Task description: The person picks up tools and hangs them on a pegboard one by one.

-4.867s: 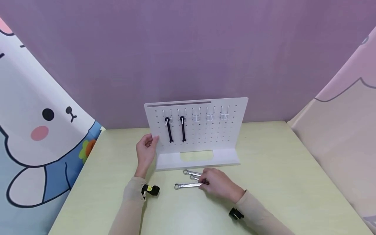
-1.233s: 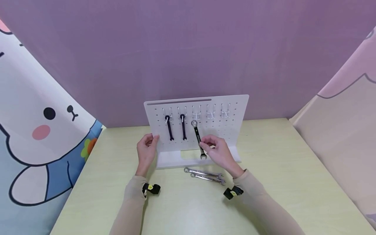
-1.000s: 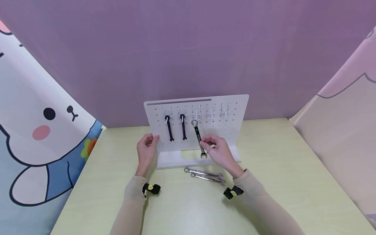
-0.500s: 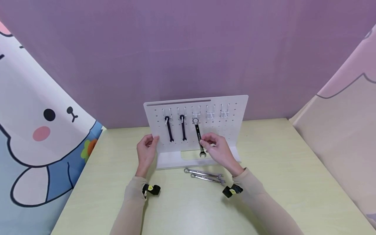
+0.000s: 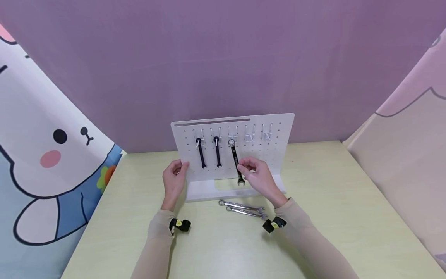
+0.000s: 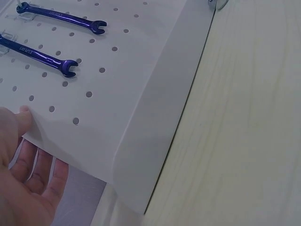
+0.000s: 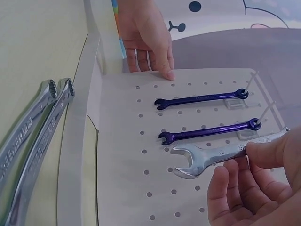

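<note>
My right hand pinches a silver combination wrench between thumb and fingers, its open end pointing down. The ring end of this wrench sits at the third hook of the white pegboard; whether the hook passes through it I cannot tell. With thumb in front and fingers behind, my left hand grips the board's left edge. Two dark blue wrenches hang from the first two hooks. On the table before the board lie two silver combination wrenches, side by side.
The pegboard stands on its own white base on a pale wood-grain table. Two more hooks to the right hold nothing. Behind is a purple backdrop, with a cartoon-printed cloth at the left.
Since the earliest frame, my right hand has lifted a wrench from the table to the board. Lately its ring end has shifted slightly up toward the third hook. My left hand stays put.
</note>
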### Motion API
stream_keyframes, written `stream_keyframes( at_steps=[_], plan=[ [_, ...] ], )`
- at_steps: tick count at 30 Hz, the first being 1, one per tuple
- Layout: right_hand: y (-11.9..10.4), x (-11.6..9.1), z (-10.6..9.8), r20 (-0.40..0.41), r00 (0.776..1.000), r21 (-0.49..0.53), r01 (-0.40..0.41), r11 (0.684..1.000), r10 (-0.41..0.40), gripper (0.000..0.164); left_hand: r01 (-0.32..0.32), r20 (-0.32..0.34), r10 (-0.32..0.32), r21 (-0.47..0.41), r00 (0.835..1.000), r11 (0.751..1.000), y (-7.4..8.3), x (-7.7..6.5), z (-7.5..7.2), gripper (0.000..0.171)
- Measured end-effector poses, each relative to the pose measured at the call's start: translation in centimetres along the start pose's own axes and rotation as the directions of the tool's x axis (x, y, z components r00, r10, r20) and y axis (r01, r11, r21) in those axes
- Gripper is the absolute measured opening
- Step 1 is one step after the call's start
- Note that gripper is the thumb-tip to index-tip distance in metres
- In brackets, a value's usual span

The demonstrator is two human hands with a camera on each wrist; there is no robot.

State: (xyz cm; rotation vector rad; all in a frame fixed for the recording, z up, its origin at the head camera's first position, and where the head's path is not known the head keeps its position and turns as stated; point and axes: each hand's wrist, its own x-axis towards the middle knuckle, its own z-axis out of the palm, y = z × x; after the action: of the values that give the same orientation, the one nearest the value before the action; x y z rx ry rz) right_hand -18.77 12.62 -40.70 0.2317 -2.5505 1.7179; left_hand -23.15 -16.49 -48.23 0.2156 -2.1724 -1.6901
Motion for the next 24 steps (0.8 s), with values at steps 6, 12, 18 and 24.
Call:
stream_keyframes(
  at_steps=[6,12,18,24],
  plan=[
    [0.05,0.24,0.13,-0.008,1.000,0.005,-0.011,1.000,0.011,0.020,0.001,0.007,-0.001,-0.012,1.000,1.000,-0.02,0.08,0.06,0.024],
    [0.44,0.46,0.16,-0.020,1.000,0.017,-0.011,1.000,0.012,0.020,0.012,0.013,-0.012,-0.015,1.000,1.000,0.05,0.10,0.11,0.024],
    [0.55,0.56,0.28,-0.029,0.999,0.029,-0.024,0.999,0.025,0.020,0.017,0.014,-0.017,-0.009,1.000,1.000,0.16,0.01,0.03,0.025],
    [0.76,0.82,0.62,-0.045,0.999,0.032,-0.023,0.999,0.025,0.021,0.011,0.016,-0.011,-0.005,1.000,1.000,0.20,0.02,0.02,0.026]
  ],
)
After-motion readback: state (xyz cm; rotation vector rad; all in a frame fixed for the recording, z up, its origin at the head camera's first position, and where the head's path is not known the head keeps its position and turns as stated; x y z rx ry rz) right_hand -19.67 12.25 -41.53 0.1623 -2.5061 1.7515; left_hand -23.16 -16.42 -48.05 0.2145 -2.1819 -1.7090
